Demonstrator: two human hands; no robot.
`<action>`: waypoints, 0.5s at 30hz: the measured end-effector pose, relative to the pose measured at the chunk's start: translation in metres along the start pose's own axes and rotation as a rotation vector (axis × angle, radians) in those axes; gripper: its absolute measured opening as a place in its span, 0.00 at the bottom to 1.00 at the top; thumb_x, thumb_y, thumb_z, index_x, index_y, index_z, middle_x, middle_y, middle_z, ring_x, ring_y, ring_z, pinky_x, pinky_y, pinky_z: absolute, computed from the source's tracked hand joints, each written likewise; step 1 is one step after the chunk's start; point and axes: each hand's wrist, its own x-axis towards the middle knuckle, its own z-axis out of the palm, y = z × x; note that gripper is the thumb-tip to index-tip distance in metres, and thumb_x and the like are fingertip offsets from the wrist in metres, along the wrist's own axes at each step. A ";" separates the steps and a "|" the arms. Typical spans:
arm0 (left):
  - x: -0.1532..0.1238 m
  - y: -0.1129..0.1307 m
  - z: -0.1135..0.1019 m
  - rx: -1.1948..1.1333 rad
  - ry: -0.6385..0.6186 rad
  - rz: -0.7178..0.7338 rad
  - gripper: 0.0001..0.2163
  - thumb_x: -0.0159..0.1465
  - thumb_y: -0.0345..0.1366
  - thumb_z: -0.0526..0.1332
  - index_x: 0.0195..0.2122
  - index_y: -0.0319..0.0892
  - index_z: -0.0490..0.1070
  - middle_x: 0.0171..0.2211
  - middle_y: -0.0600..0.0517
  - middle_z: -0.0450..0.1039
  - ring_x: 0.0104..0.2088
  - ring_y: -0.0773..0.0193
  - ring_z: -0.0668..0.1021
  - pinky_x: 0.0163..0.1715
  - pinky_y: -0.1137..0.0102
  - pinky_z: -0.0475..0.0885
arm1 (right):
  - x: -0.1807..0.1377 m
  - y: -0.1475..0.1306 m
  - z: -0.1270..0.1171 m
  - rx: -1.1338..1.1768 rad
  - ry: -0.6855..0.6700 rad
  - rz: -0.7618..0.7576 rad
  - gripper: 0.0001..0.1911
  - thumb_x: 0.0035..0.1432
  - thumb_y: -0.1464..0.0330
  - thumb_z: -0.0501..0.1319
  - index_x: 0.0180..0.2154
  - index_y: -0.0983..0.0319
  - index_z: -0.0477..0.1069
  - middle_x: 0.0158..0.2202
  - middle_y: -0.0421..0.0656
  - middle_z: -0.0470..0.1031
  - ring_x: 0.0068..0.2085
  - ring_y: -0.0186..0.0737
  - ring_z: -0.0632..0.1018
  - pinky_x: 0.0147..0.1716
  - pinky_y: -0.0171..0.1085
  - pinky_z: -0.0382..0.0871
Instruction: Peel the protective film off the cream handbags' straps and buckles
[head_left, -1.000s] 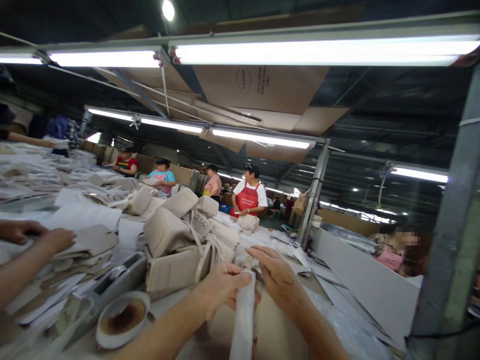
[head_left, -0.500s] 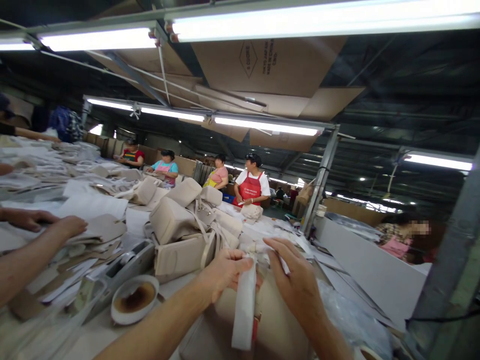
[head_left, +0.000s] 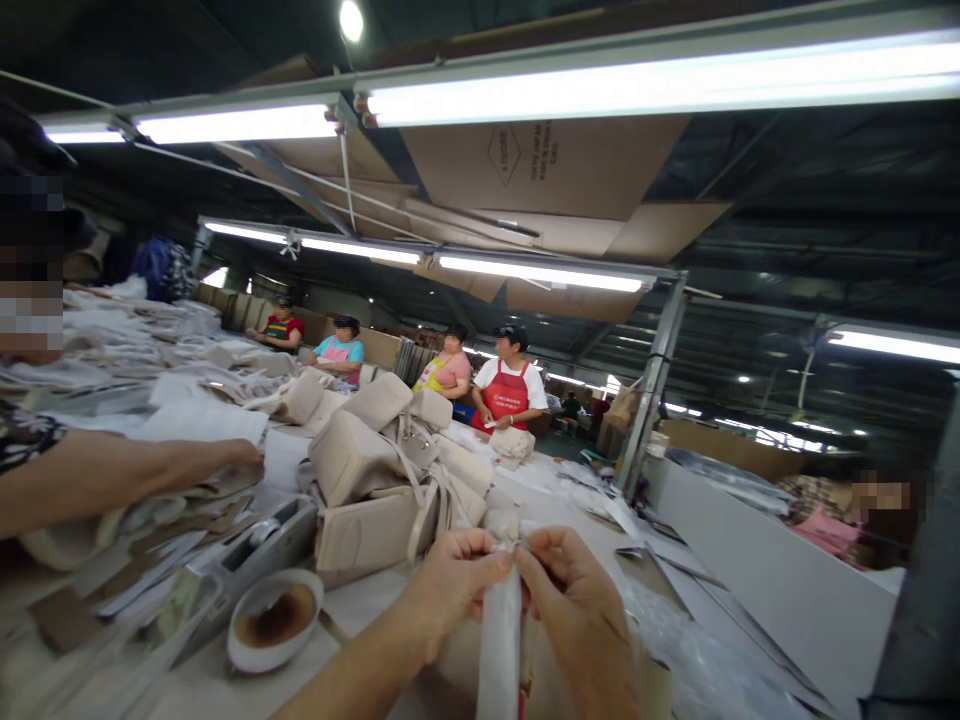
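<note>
My left hand [head_left: 457,585] and my right hand [head_left: 574,600] met low in front of me, both pinching the top of a white strap [head_left: 501,640] — the fingers [head_left: 491,568] of each hand pressed together on it from either side. The strap hung straight down between my wrists, over a beige bag [head_left: 540,665] lying close against me on the desk [head_left: 225,690]; how the strap joined the bag I could not tell.

Just beyond my left hand stood a heap of beige bags [head_left: 375,480], stacked and leaning on one another. To the left of them lay a tape dispenser [head_left: 247,555], and nearer to me a small white bowl [head_left: 274,618] with brown liquid in it. A co-worker's arm [head_left: 127,465] reached in from the left, its hand resting on flat beige pieces [head_left: 217,485]. Crumpled clear plastic [head_left: 705,650] lay to the right of my right hand. Farther down the desk stood a person in a red apron [head_left: 511,392] — beside others at work.
</note>
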 end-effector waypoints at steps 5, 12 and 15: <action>-0.006 -0.003 0.003 -0.066 0.021 -0.039 0.22 0.42 0.53 0.69 0.29 0.42 0.66 0.21 0.50 0.76 0.22 0.63 0.77 0.25 0.70 0.71 | -0.002 0.004 0.004 0.065 0.023 0.029 0.09 0.52 0.57 0.62 0.31 0.55 0.68 0.20 0.35 0.74 0.20 0.40 0.74 0.18 0.35 0.67; 0.001 -0.020 0.010 -0.074 0.171 0.134 0.16 0.48 0.47 0.65 0.28 0.46 0.59 0.16 0.57 0.68 0.17 0.65 0.70 0.20 0.71 0.65 | 0.000 0.016 0.002 0.085 -0.016 0.021 0.10 0.50 0.58 0.63 0.31 0.55 0.69 0.22 0.37 0.77 0.21 0.41 0.76 0.19 0.36 0.70; 0.002 -0.026 0.008 0.050 0.233 0.249 0.14 0.51 0.45 0.65 0.23 0.44 0.62 0.17 0.59 0.61 0.19 0.70 0.64 0.21 0.73 0.59 | 0.001 0.017 -0.002 0.031 -0.022 0.026 0.10 0.52 0.57 0.63 0.33 0.55 0.70 0.24 0.37 0.79 0.24 0.42 0.78 0.22 0.36 0.72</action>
